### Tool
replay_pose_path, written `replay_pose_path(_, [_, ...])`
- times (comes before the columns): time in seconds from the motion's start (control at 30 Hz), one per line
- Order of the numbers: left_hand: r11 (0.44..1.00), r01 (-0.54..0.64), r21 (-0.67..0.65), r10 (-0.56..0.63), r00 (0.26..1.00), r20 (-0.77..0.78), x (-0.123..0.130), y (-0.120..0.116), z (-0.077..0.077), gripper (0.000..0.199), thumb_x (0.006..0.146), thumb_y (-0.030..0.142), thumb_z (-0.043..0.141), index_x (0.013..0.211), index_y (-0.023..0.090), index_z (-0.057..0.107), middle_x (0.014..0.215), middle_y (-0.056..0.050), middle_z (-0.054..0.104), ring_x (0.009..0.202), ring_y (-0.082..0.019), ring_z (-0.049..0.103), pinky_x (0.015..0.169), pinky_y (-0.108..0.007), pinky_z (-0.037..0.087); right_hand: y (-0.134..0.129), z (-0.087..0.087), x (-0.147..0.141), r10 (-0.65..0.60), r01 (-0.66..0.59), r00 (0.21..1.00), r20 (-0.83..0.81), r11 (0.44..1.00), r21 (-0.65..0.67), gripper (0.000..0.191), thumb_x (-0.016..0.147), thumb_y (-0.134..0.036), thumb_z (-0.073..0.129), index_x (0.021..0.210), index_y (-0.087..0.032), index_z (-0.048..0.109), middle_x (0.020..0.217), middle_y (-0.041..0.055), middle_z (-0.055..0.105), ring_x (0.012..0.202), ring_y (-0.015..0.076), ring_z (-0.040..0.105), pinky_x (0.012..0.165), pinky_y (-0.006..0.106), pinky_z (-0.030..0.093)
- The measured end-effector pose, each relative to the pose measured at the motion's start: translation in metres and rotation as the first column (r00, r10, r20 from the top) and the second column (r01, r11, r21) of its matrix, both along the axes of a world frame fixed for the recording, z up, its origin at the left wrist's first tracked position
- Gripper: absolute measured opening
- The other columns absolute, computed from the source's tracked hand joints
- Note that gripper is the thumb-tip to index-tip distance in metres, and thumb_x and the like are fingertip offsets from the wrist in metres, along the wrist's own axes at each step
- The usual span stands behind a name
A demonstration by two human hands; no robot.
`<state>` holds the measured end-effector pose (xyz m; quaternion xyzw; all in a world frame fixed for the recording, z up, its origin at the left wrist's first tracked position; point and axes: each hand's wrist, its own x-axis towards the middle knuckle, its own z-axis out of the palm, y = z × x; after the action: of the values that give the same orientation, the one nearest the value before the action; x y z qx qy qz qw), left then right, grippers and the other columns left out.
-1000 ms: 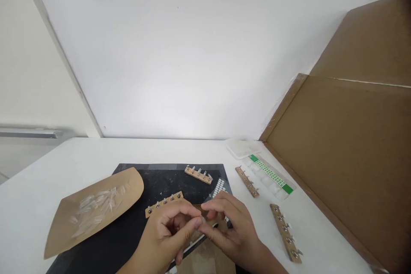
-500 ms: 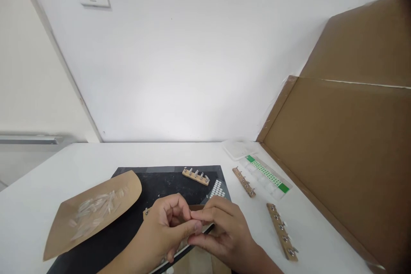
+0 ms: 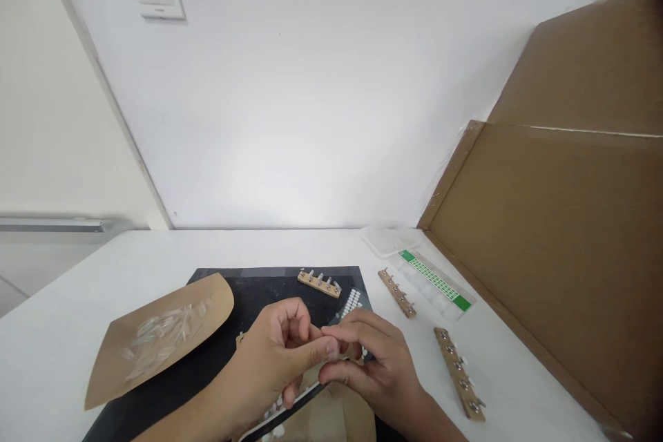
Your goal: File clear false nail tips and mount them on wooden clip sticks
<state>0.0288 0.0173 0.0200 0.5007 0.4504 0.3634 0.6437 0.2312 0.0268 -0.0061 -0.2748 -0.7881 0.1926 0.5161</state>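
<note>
My left hand (image 3: 284,352) and my right hand (image 3: 373,352) meet fingertip to fingertip over the front of the black mat (image 3: 269,290). Both are closed in a pinch around something very small, which the fingers mostly hide. Below them a brown tray with a dark edge (image 3: 311,397) holds small white pieces (image 3: 277,430), partly covered by my left hand. Left of my hands, a brown paper tray (image 3: 103,380) carries a heap of clear slender plastic pieces (image 3: 170,328). Part of a small wooden strip (image 3: 239,338) shows behind my left wrist.
A wooden strip with metal clips (image 3: 320,283) lies on the mat near a sheet of white oval stickers (image 3: 352,300). Two more strips (image 3: 396,293) (image 3: 459,373) and a clear packet with a green label (image 3: 435,280) rest at right. A cardboard panel (image 3: 559,221) borders the table.
The view has shifted slightly, so the scene sits a little further right. My hands stay together in a pinch, with the fingertips slightly readjusted.
</note>
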Motion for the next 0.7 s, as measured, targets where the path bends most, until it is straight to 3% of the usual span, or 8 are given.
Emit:
replay_pose_path(0.07, [0.999,0.034,0.027,-0.032,0.997,-0.064,-0.002,-0.001,0.004,0.053,0.089,0.058,0.08,0.08,0.022,0.042,0.063,0.007,0.068,0.033,-0.005,0.053,0.033,-0.014,0.023,0.0,0.001,0.001,-0.007,0.007,1.0,0.027,1.0,0.001,0.028,0.094,-0.044,0.084,0.112,-0.024,0.079,0.081,0.0012,0.072,0.068,0.0143,0.065,0.061,0.023,0.052])
replay_pose_path(0.13, [0.987,0.094,0.127,-0.069,0.979,-0.192,-0.011,0.006,0.01,0.045,0.097,0.061,0.068,0.086,0.022,0.048,0.082,0.0,0.078,0.045,-0.011,0.067,0.039,-0.018,0.039,0.001,0.0,0.001,-0.009,0.009,0.999,0.052,1.0,0.007,0.023,0.098,-0.04,0.08,0.114,-0.024,0.077,0.083,0.0013,0.073,0.07,0.0149,0.066,0.063,0.024,0.053])
replay_pose_path(0.17, [0.962,0.12,0.247,-0.038,0.948,-0.316,-0.017,0.014,0.013,0.041,0.101,0.059,0.064,0.087,0.022,0.052,0.082,0.0,0.078,0.053,-0.013,0.071,0.046,-0.02,0.046,0.001,-0.001,0.002,-0.014,0.013,0.998,0.063,1.0,0.013,0.022,0.1,-0.038,0.079,0.117,-0.024,0.076,0.084,0.0014,0.073,0.072,0.0151,0.067,0.064,0.023,0.053])
replay_pose_path(0.23, [0.852,0.199,0.484,0.158,0.784,-0.601,-0.031,0.04,0.012,0.034,0.106,0.053,0.058,0.091,0.022,0.059,0.074,0.002,0.073,0.062,-0.015,0.071,0.058,-0.025,0.053,0.003,-0.004,0.002,-0.035,0.034,0.996,0.082,0.999,0.02,0.026,0.102,-0.035,0.077,0.126,-0.025,0.074,0.087,0.0019,0.074,0.074,0.0153,0.067,0.064,0.023,0.054])
replay_pose_path(0.27, [0.834,0.206,0.512,0.2,0.752,-0.628,-0.037,0.056,0.009,0.03,0.106,0.05,0.059,0.096,0.022,0.061,0.08,0.0,0.075,0.067,-0.017,0.072,0.061,-0.027,0.055,0.004,-0.006,0.002,-0.046,0.045,0.995,0.086,0.999,0.015,0.028,0.102,-0.033,0.076,0.129,-0.026,0.073,0.089,0.0022,0.074,0.075,0.0154,0.067,0.064,0.023,0.054])
replay_pose_path(0.4, [0.818,0.301,0.49,0.183,0.671,-0.718,-0.05,0.119,-0.028,0.026,0.103,0.037,0.071,0.12,0.017,0.067,0.112,-0.008,0.076,0.088,-0.02,0.074,0.079,-0.037,0.063,0.006,-0.011,0.003,-0.069,0.07,0.992,0.105,0.998,-0.005,0.029,0.103,-0.032,0.075,0.131,-0.026,0.073,0.094,0.0038,0.072,0.077,0.0162,0.067,0.065,0.024,0.054])
replay_pose_path(0.53, [0.783,0.382,0.491,0.188,0.608,-0.772,-0.045,0.151,-0.067,0.035,0.105,0.034,0.069,0.136,0.018,0.065,0.137,-0.012,0.067,0.115,-0.027,0.071,0.096,-0.048,0.062,0.005,-0.01,0.002,-0.069,0.071,0.99,0.125,0.997,-0.011,0.027,0.104,-0.029,0.073,0.13,-0.025,0.073,0.094,0.0044,0.07,0.078,0.0163,0.066,0.067,0.025,0.055])
replay_pose_path(0.7, [0.764,0.461,0.451,0.13,0.576,-0.807,-0.042,0.164,-0.079,0.035,0.105,0.034,0.069,0.136,0.018,0.065,0.137,-0.012,0.067,0.114,-0.027,0.071,0.096,-0.048,0.062,0.005,-0.007,0.002,-0.047,0.051,0.994,0.095,0.998,-0.038,0.023,0.106,-0.028,0.071,0.128,-0.025,0.073,0.092,0.0033,0.071,0.074,0.0154,0.064,0.068,0.025,0.055])
